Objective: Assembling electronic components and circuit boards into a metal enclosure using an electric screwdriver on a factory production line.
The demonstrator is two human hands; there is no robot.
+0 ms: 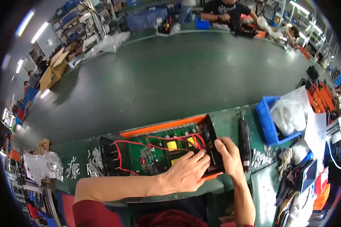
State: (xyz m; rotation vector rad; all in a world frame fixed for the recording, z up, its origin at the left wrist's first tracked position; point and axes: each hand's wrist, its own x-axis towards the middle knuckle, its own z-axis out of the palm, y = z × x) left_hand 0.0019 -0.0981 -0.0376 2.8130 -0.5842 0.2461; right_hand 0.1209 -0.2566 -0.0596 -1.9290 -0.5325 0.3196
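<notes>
An orange metal housing (151, 129) lies open in front of me with a green circuit board (136, 152) inside. Yellow-wrapped transformers (172, 145) stand on the board. Red wires (163, 137) loop over it from a black end panel (109, 157) at the left to the housing's right end. My left hand (185, 172) reaches in from the front, its fingertips closed together at the right ends of the red wires; what they pinch is partly hidden. My right hand (230, 155) grips the black right end wall (212, 132), thumb on top and fingers outside.
A black power screwdriver (245, 140) lies right of the housing. Beyond it stands a blue bin (267, 119) with a plastic bag. Small metal pieces lie scattered at the right (263, 159) and left (94, 162). A conveyor belt (170, 75) runs behind; a co-worker (229, 13) is across it.
</notes>
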